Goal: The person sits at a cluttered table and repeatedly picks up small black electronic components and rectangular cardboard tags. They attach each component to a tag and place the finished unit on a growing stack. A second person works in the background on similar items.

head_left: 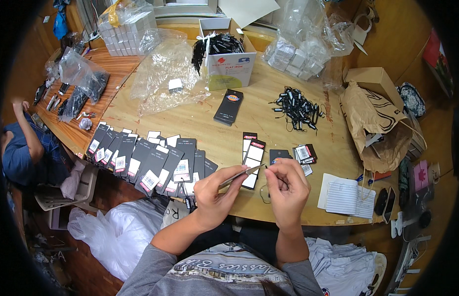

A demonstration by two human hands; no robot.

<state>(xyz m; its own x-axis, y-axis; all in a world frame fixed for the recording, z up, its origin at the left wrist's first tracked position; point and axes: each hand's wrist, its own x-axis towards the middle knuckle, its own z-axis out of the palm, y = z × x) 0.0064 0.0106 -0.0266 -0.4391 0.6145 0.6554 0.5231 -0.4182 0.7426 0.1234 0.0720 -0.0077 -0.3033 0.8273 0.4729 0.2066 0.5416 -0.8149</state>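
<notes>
At the surface's point(288, 123) near edge, the left hand point(212, 195) pinches a card tag point(242, 173). The right hand point(287, 187) closes fingertips on a thin cord point(263, 191). Keeping the tag steady and the cord taut should help threading.

A fan of black hang tags point(150, 165) with white barcode stickers lay overlapped along the near left edge of the tabletop point(288, 133). A small stack of black tags point(229, 106) sat mid-table, just before an open white carton point(228, 66) with a yellow-green patch. A pile of small white boxes point(126, 29) stood far left, more of them in clear bags point(298, 54) far right. A brown paper bag point(375, 126) slumped at the right edge.
</notes>
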